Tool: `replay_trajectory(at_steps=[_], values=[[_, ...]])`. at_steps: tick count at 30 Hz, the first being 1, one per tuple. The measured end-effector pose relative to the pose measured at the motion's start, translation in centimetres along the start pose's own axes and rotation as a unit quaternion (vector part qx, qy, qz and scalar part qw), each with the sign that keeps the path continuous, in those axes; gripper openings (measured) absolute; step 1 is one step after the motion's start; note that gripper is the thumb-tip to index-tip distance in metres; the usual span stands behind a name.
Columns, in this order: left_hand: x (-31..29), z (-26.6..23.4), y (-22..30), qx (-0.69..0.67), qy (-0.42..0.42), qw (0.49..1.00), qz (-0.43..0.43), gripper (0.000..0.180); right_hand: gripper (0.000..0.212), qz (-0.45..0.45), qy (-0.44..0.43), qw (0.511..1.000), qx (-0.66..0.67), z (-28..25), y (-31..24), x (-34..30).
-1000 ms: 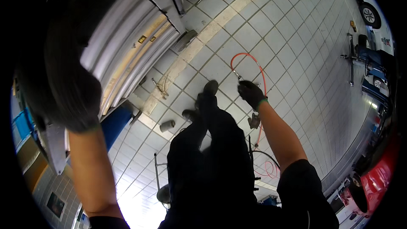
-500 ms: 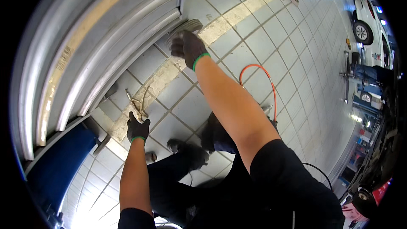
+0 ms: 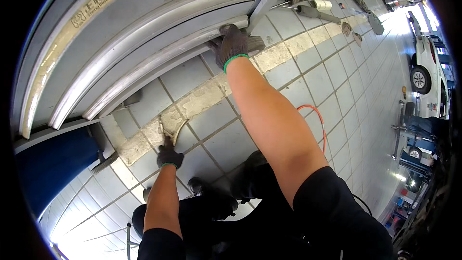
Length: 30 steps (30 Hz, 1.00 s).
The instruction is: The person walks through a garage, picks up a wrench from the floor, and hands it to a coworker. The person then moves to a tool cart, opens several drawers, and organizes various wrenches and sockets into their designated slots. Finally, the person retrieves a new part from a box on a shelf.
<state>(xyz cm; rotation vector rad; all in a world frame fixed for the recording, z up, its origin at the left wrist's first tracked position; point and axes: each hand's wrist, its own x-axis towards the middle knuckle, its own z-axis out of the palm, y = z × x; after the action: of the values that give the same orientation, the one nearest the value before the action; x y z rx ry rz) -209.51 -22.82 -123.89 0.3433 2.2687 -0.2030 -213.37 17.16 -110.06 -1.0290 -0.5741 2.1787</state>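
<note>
Both hands wear dark gloves with green cuffs. My left hand (image 3: 170,156) is low over the tiled floor, closed at the near end of a metal tool (image 3: 179,132) with a straight arm and a curved arm. The tool lies along a worn pale strip (image 3: 195,97). Farther out, my right hand (image 3: 233,46) covers part of a grey round disc (image 3: 256,44) beside the silver frame (image 3: 207,36). Its fingers bend away, and I cannot tell whether they grip the disc.
Ribbed metal shutter-like panels (image 3: 144,19) rise at the left, with a blue panel (image 3: 55,156) below. An orange hose (image 3: 321,123) loops right of my arm. Tools with grey handles (image 3: 315,13) lie at the far end. A white car (image 3: 426,70) stands far right.
My view has shifted. My left fingers have come onto the end of the metal tool. My right hand has moved across the disc, toward the silver frame.
</note>
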Motion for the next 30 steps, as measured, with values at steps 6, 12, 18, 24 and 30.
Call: replay_trajectory(at_steps=[6,12,18,24,30], values=[[-6.5,-3.3,-0.3,-0.21,-0.12,0.957,0.157,0.101,0.037,0.055,-0.02,0.996,-0.063,-3.7,-0.6,-0.7],[-25.5,-15.0,-0.5,-0.411,-0.178,0.834,0.322,0.095,0.042,0.045,0.029,0.997,-0.056,-6.3,-2.3,-8.3],[-28.6,-26.4,2.5,-0.217,0.133,0.882,0.397,0.095,0.033,0.068,0.063,0.995,-0.045,-9.3,-2.8,-12.5],[-17.6,-32.6,4.5,-0.06,0.225,0.888,0.397,0.084,0.025,0.059,0.103,0.991,-0.061,-9.9,-1.1,-11.9],[-9.2,-30.0,3.9,0.008,0.254,0.902,0.351,0.08,0.025,0.062,0.117,0.987,-0.095,-8.6,0.5,-13.0]])
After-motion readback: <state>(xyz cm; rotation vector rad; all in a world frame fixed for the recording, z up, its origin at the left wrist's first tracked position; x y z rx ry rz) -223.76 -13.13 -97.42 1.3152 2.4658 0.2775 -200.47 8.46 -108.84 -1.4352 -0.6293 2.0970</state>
